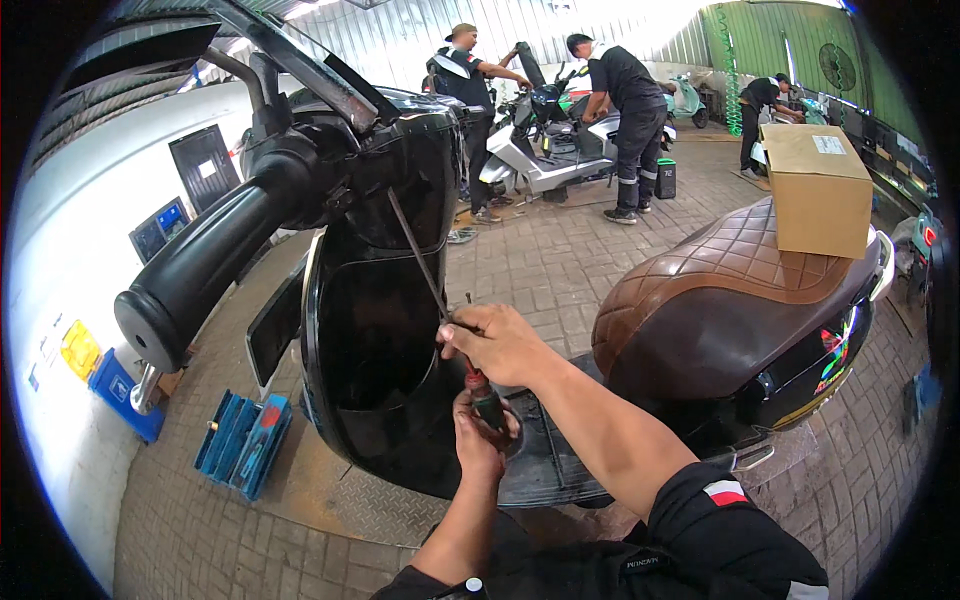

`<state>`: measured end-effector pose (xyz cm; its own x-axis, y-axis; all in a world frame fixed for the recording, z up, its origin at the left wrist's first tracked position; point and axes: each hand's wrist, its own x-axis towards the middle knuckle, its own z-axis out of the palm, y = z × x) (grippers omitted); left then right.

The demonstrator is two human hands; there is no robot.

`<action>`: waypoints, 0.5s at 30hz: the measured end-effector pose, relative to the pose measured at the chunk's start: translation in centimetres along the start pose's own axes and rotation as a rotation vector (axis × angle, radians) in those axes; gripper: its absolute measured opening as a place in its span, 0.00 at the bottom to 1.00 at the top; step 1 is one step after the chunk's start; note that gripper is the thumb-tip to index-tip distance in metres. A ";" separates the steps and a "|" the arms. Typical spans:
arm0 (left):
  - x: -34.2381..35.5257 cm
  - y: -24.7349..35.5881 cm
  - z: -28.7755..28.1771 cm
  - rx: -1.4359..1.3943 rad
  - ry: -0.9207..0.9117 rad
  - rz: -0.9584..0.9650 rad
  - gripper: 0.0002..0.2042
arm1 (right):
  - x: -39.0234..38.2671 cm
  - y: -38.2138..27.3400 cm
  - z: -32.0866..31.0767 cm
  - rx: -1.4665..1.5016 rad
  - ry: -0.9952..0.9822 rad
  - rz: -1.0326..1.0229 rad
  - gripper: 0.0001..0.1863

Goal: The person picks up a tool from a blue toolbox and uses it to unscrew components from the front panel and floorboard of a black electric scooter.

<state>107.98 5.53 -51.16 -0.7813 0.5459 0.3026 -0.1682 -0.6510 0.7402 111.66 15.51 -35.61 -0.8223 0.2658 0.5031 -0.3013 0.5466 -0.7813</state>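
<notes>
A long screwdriver [422, 262] slants up and forward, its shaft tip reaching the black inner front panel [372, 300] of a scooter below the handlebar. Whether the tip sits in a screw is too small to tell. My left hand [480, 448] is wrapped round its red and dark green handle from below. Higher up, my right hand [500, 345] is closed around the shaft just above the handle, with thumb and fingers pinched together. A thin dark piece pokes up beside the right fingers; its kind is unclear. Below both hands lies the black footboard [535, 480].
A black handlebar grip [215, 250] juts out at upper left. The brown quilted seat [690, 290] carries a cardboard box [820, 200] at right. On the floor at left stands an open blue toolbox [240, 445]. Several people work on other scooters [555, 165] farther back.
</notes>
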 end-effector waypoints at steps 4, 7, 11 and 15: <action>-0.1 -0.5 -0.9 0.441 -0.051 0.306 0.17 | 0.2 -1.9 0.4 -0.112 0.062 0.154 0.16; -0.1 -0.1 -0.8 0.364 -0.010 0.203 0.17 | 0.3 -1.7 0.8 -0.146 0.123 0.056 0.16; 0.1 0.5 -1.5 0.060 -0.287 0.032 0.21 | 0.2 -0.4 1.3 0.162 0.099 -0.012 0.17; 1.1 0.3 -2.6 -0.045 -0.411 -0.033 0.29 | 0.6 -0.7 0.4 0.107 0.032 0.027 0.17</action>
<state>105.57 4.58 -52.21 -0.4714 0.7261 0.5006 -0.2227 -0.6472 0.7290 111.15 14.94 -34.86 -0.8157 0.3052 0.4914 -0.3302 0.4517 -0.8288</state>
